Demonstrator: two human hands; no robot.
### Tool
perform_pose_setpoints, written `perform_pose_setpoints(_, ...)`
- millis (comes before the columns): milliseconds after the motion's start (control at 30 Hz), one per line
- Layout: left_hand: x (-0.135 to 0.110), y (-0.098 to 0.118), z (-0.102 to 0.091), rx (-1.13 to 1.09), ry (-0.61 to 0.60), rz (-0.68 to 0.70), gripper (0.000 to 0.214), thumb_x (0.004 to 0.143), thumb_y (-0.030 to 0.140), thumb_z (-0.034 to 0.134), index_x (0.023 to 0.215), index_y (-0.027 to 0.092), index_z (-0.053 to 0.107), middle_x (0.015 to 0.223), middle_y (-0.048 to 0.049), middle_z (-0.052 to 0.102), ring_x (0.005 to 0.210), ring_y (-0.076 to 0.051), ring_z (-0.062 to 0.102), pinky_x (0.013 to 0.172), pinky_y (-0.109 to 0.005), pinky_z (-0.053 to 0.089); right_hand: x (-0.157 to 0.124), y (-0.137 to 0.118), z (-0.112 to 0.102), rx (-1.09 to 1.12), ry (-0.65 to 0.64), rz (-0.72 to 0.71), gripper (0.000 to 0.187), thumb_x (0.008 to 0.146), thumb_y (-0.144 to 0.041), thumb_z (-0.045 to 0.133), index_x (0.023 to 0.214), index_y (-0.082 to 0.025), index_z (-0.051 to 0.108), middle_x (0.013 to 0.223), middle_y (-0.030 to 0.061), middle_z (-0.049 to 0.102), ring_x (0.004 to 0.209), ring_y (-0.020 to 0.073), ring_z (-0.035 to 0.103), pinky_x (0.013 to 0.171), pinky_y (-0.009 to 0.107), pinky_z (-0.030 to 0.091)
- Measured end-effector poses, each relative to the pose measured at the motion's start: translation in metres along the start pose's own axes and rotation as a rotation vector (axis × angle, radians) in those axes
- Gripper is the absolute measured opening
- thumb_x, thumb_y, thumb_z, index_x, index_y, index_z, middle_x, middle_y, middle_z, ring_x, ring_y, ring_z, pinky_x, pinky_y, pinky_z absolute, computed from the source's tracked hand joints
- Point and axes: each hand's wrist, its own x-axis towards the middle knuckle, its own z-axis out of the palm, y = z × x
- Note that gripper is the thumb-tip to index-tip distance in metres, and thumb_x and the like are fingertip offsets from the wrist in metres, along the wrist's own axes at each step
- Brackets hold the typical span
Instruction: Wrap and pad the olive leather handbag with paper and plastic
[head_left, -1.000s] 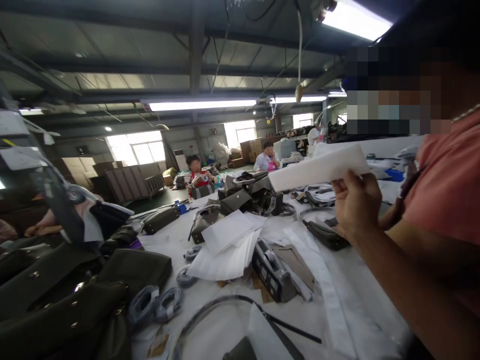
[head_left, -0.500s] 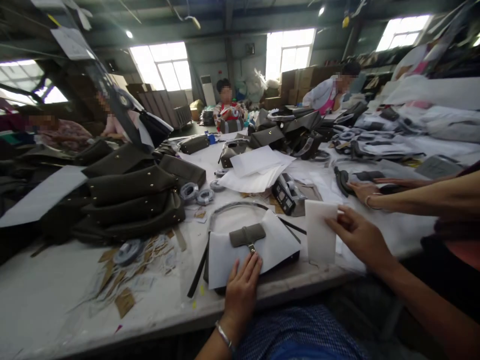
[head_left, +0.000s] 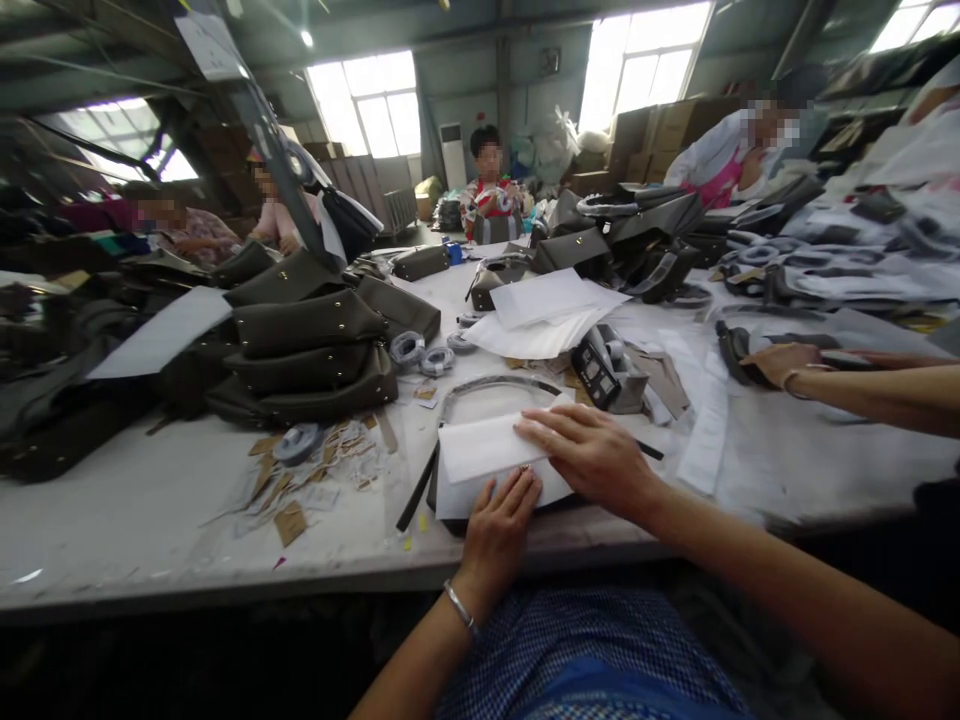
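Note:
A dark bag (head_left: pixel 452 526) with a looped, wrapped handle (head_left: pixel 499 383) lies at the table's near edge, a white paper sheet (head_left: pixel 469 500) spread over its front. On top of that paper is a smaller white sheet (head_left: pixel 480 447), covering the place of the grey flap. My right hand (head_left: pixel 592 455) rests on this small sheet's right part, fingers stretched out across it; its thumb is hidden. Just below, my left hand (head_left: pixel 501 520) lies flat on the paper with its fingertips at the metal clasp (head_left: pixel 525 468), which is mostly hidden.
Stacked dark bags (head_left: pixel 307 340) stand on the left. Loose tags (head_left: pixel 330 465) and wrapped coils (head_left: pixel 424 352) lie nearby. Behind my bag are white papers (head_left: pixel 547 310) and a black box (head_left: pixel 596 370). A co-worker's hand (head_left: pixel 784 362) works on another bag at right.
My right hand has moved left, bringing the small white sheet from beside the bag onto its front, over the grey flap. My left hand stays at the clasp. The view has shifted.

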Motion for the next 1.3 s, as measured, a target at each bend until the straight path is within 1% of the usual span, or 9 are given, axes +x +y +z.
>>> perform_pose_setpoints(133,0.001,0.002,-0.001,-0.050,0.000,-0.055,0.047,0.096,0.014,0.045,0.142,0.024,0.047,0.142,-0.0028,0.057,0.125,-0.022,0.057,0.101,-0.041,0.049,-0.016,-0.005,0.065,-0.022,-0.220,-0.011,0.052,0.090,-0.010,0.054,0.141,-0.019,0.053,0.146,0.0097,0.054,0.130,0.0294,0.051,0.105,0.047,0.045)
perform_pose_setpoints(233,0.001,0.003,-0.001,-0.068,-0.002,-0.073,0.045,0.095,0.014,0.048,0.139,0.025,0.050,0.135,-0.0019,0.064,0.115,-0.022,0.062,0.093,-0.038,0.051,-0.037,-0.005,0.087,-0.071,-0.264,0.025,0.059,0.089,-0.007,0.049,0.147,-0.015,0.044,0.150,0.0114,0.048,0.139,0.0327,0.042,0.112,0.053,0.036)
perform_pose_setpoints(633,0.001,0.003,0.001,-0.081,0.044,-0.075,0.034,0.093,0.012,0.054,0.125,0.022,0.060,0.118,-0.0040,0.072,0.101,-0.023,0.066,0.088,-0.042,0.052,-0.041,-0.023,0.080,-0.080,-0.339,0.156,0.061,0.089,-0.006,0.044,0.150,-0.014,0.040,0.152,0.0140,0.045,0.137,0.0358,0.043,0.112,0.056,0.032)
perform_pose_setpoints(833,-0.003,-0.002,0.001,-0.121,0.109,-0.009,0.032,0.093,0.014,0.053,0.124,0.018,0.061,0.118,-0.0073,0.072,0.108,-0.024,0.066,0.096,-0.043,0.052,-0.047,-0.023,0.078,0.032,-0.297,0.162,0.057,0.099,-0.041,0.049,0.150,-0.016,0.039,0.155,0.0145,0.040,0.142,0.0347,0.035,0.116,0.056,0.025)
perform_pose_setpoints(967,-0.013,0.001,-0.017,-0.218,0.226,0.054,0.032,0.091,0.011,0.053,0.121,0.017,0.063,0.119,-0.0086,0.071,0.113,-0.023,0.065,0.102,-0.040,0.051,-0.050,-0.021,0.079,0.103,-0.297,0.182,0.072,0.094,-0.059,0.050,0.151,-0.018,0.038,0.156,0.0146,0.037,0.144,0.0356,0.033,0.117,0.056,0.022)
perform_pose_setpoints(1067,-0.009,0.008,-0.039,-0.339,0.311,0.047,0.028,0.090,0.010,0.055,0.113,0.021,0.067,0.114,-0.0055,0.072,0.109,-0.019,0.067,0.100,-0.033,0.053,-0.050,-0.021,0.080,0.129,-0.300,0.196,0.075,0.092,-0.062,0.052,0.151,-0.018,0.038,0.156,0.0161,0.037,0.144,0.0370,0.031,0.117,0.057,0.020)
perform_pose_setpoints(1167,0.008,0.009,-0.049,-0.366,0.304,-0.076,0.038,0.094,0.017,0.052,0.132,0.024,0.057,0.134,-0.0067,0.063,0.124,-0.021,0.059,0.106,-0.036,0.050,-0.048,-0.024,0.082,0.147,-0.283,0.221,0.076,0.092,-0.061,0.053,0.151,-0.016,0.038,0.156,0.0173,0.036,0.144,0.0376,0.030,0.117,0.058,0.019)
perform_pose_setpoints(1233,0.020,0.006,-0.041,-0.342,0.215,-0.183,0.050,0.098,0.027,0.049,0.146,0.024,0.041,0.149,-0.0095,0.049,0.136,-0.025,0.047,0.111,-0.044,0.045,-0.046,-0.027,0.083,0.160,-0.261,0.241,0.075,0.092,-0.058,0.054,0.150,-0.014,0.038,0.157,0.0176,0.035,0.145,0.0365,0.028,0.118,0.057,0.019)
perform_pose_setpoints(1300,0.027,0.000,-0.025,-0.303,0.107,-0.205,0.057,0.099,0.034,0.045,0.153,0.023,0.028,0.154,-0.0116,0.042,0.140,-0.027,0.043,0.112,-0.047,0.044,-0.047,-0.029,0.083,0.162,-0.222,0.244,0.070,0.093,-0.049,0.056,0.149,-0.010,0.039,0.157,0.0181,0.035,0.146,0.0344,0.027,0.120,0.055,0.018)
